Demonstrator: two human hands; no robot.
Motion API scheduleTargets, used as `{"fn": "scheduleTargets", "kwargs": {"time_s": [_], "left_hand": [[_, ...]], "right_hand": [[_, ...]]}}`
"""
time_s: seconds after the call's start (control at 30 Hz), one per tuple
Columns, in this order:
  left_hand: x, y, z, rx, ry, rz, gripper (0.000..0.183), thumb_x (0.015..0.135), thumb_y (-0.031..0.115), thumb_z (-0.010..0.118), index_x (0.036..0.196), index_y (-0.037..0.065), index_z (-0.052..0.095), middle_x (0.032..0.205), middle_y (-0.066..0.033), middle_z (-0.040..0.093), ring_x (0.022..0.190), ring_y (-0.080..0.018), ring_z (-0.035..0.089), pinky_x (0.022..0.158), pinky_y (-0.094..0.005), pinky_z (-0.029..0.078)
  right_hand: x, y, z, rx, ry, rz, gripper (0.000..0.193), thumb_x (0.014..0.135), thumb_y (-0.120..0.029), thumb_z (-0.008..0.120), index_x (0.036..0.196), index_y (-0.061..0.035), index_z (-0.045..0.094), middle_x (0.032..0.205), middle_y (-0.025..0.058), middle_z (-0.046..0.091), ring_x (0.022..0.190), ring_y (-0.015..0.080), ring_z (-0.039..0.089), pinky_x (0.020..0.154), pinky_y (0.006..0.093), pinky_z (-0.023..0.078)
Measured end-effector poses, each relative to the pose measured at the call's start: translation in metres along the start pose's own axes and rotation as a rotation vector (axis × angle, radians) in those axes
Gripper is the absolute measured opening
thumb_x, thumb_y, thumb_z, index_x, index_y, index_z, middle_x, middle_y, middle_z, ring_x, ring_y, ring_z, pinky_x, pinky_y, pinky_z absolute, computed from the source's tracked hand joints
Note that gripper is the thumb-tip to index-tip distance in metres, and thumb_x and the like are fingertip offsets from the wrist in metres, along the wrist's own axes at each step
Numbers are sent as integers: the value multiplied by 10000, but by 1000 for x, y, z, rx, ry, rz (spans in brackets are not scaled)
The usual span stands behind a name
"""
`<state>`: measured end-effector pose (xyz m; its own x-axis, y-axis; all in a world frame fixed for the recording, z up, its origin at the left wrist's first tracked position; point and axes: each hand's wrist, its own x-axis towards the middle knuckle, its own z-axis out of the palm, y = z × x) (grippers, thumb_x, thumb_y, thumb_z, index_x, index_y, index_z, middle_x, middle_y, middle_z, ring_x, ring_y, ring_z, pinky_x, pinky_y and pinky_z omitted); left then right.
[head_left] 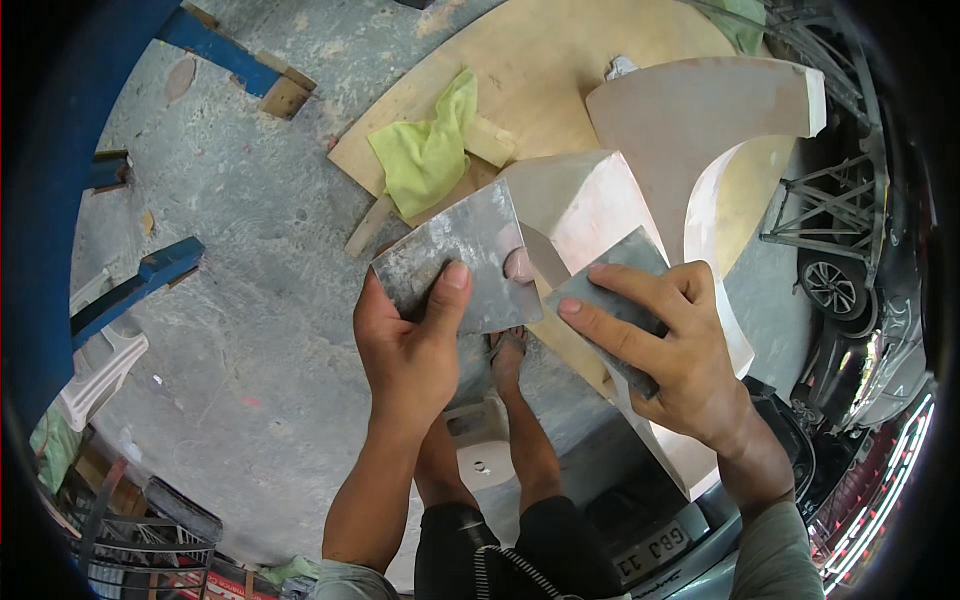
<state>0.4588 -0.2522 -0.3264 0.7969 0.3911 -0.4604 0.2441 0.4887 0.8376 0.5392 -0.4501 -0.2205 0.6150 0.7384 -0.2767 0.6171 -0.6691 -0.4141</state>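
Observation:
My left hand (408,355) grips a flat grey plate (450,240), its thumb on the smeared top face and the fingers mostly hidden beneath. A small pinkish lump of putty (518,265) sits by the plate's right edge. In my right hand (685,350) is a thin grey rectangular spreader (641,250), two fingers stretched across its face. The spreader's left corner is close to the plate's lower right corner; whether they touch I cannot tell. Behind both hands stands a large curved panel piece (605,205) with white and pinkish patches.
A yellow-green cloth (425,150) lies on a plywood sheet (555,50) at the far side. Blue metal legs (150,275) jut in at left. A white plastic stool (485,455) is between my legs. Cars (850,330) and metal trusses (825,205) line the right.

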Motion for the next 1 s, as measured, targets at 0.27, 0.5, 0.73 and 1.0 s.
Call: {"fn": "scheduleTargets", "kwargs": {"time_s": [0.27,0.5,0.73,1.0], "left_hand": [[6,12,-8,11,-29,40,304,962,140,701,1195,-11,576,1061,-52,661,927,-106,602,844,-268,504],[7,18,1,-31,-82,47,295,963,133,696,1184,-20,576,1059,-58,663,943,-116,607,854,-279,506],[-2,25,11,54,-137,82,258,959,108,693,1157,-18,587,1063,-58,663,942,-112,606,861,-280,507],[6,11,-67,80,247,-4,487,932,121,730,1342,-21,508,1312,-158,589,1211,-270,573,1060,-426,450]], "right_hand": [[16,-16,1,-162,120,-289,494,723,-156,700,1213,-211,722,1240,-7,668,770,159,474,713,320,390],[13,-8,6,-112,162,-535,307,766,-175,757,1071,-201,730,1231,-65,678,791,144,441,723,348,464],[6,-3,10,-136,173,-536,292,777,-179,750,1068,-191,726,1235,-55,677,785,138,447,731,343,466],[-48,65,-6,1738,151,571,513,811,-21,616,1322,-45,580,1298,199,635,1099,378,636,786,495,530]]}}
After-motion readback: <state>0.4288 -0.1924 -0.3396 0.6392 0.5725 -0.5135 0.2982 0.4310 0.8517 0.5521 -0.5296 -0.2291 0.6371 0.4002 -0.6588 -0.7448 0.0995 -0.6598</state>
